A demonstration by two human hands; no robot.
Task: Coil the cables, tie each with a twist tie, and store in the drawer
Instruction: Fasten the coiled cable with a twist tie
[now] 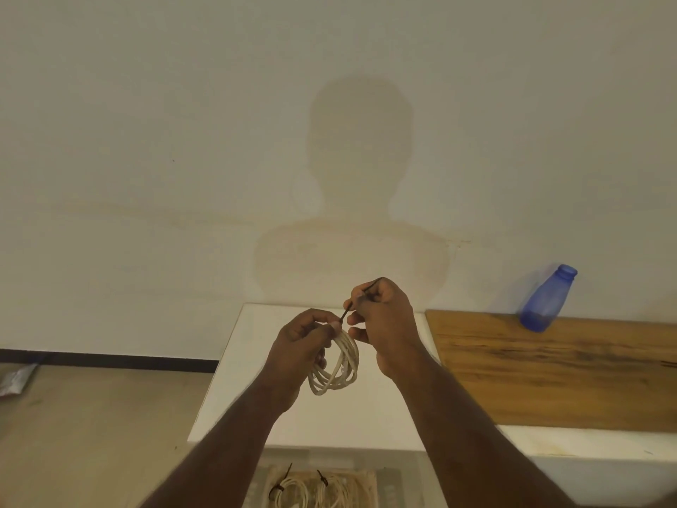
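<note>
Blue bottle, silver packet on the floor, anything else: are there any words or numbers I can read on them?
None can be read.
Blue bottle: bare, with no label showing.
Silver packet: too small and blurred to tell if it bears print.
White cable coil, twist tie, wooden board: no text.

The white cable [335,364] is wound into a loose coil of several loops, hanging upright above the white counter [234,379], its top bunched together. A thin dark twist tie [361,297] slants up and to the right from the coil's top. Below the counter's near edge, in the open drawer [388,482], lie two more white coiled cables [293,493], side by side, each bound with a dark tie [278,485].
</note>
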